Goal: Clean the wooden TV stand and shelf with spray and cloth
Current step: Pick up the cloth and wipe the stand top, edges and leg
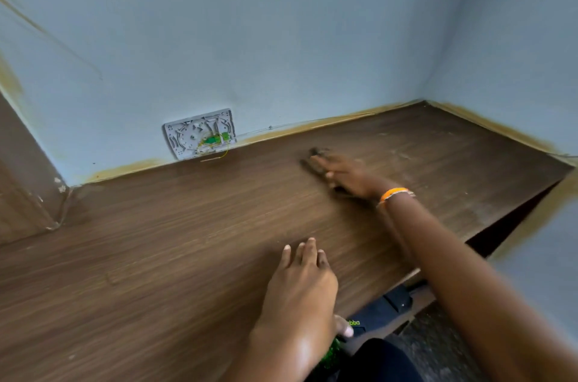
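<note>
Brown wood-grain TV stand top (175, 244) fills a corner of pale blue walls (281, 22); dusty streaks at far right. Grey wall plate (200, 133), cover off, sits at the far edge. Right hand (342, 173), fingers straight, presses a dark cloth (312, 163) flat far right of centre. Left hand (301, 284) rests flat near edge, fingers extended, holding nothing.

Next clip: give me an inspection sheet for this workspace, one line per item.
Surface: brown wooden top, dusty patches towards the right corner.
Job's things: dark cloth under the right hand; spray not seen.
Clutter: nothing seen.
Hands: right hand flat, pressing the cloth; left hand resting flat on the wood near the front edge.
Cables: thin wire along the wall base, running to an open white wall box.
Surroundings: pale blue walls, yellowish stains at the base.
</note>
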Demonstrator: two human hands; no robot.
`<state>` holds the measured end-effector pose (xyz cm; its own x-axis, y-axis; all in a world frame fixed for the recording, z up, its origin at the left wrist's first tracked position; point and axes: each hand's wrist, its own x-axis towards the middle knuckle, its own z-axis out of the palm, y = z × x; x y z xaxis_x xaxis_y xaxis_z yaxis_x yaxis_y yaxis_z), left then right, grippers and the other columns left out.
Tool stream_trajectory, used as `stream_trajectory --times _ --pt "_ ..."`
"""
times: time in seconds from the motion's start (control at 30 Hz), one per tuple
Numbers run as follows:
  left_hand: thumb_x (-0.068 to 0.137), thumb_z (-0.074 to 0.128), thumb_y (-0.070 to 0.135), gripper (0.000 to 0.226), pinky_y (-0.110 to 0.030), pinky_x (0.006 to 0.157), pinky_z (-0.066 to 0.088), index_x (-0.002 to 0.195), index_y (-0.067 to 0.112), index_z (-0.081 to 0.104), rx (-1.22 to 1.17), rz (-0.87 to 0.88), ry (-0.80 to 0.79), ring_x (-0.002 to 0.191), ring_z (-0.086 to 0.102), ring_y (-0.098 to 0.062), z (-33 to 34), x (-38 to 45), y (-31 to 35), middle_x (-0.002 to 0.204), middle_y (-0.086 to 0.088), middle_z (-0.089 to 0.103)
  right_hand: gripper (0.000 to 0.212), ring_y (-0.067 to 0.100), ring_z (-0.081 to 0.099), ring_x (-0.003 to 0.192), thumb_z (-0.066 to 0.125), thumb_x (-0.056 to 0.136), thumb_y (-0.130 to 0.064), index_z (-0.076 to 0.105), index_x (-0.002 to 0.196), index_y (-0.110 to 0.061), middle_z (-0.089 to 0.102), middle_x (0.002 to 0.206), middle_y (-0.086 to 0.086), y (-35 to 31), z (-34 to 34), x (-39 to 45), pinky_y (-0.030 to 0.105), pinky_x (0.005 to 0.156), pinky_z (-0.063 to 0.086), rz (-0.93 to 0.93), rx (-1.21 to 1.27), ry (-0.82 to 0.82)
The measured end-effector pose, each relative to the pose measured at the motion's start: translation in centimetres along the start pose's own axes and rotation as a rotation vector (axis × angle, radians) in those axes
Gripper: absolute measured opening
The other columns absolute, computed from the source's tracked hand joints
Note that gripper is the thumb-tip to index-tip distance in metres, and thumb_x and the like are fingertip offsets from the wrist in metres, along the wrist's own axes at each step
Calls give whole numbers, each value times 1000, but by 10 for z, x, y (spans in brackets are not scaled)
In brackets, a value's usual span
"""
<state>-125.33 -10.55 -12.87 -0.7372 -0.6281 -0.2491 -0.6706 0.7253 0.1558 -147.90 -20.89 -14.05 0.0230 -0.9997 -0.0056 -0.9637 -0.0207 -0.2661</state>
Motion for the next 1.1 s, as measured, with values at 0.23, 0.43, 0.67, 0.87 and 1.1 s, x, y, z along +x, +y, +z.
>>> stream_trajectory --times 0.23,0.43,0.67,0.87,1.1 --pt "77 65 55 102 -32 116 4 148 8 11 -46 -37 99 144 6 -22 10 1 0 158 -5 5 51 25 7 147 29 99 -32 14 148 -35 5 160 5 132 -22 -65 47 119 12 687 -120 92" --pt "75 59 64 108 -44 111 -18 147 0 10 64 -19 179 145 -5 -26 7 6 2 157 -18 -3 50 27 19 144 33 100 -28 19 148 -31 18 157 4 21 10 -83 38 117 19 283 -181 131" --pt "81 54 60 101 -43 115 -11 147 1 6 -10 49 367 146 -1 -26 15 33 46 157 -17 4 43 16 29 141 42 96 -35 39 138 -40 35 151 -4 -16 28 -155 37 116 23 36 18 180" --pt "78 62 56 66 -35 117 9 126 12 54 -21 57 407 125 47 -17 19 46 60 135 -4 53 41 24 35 137 47 96 -22 47 135 -35 40 149 4 100 1 -181 29 111 24 420 100 344" --pt "64 71 62 68 -30 105 36 118 21 61 -91 1 424 120 53 -19 13 48 55 119 6 64 42 25 21 144 44 96 -16 48 136 -23 28 154 10 139 -11 -189 39 119 16 634 166 484"
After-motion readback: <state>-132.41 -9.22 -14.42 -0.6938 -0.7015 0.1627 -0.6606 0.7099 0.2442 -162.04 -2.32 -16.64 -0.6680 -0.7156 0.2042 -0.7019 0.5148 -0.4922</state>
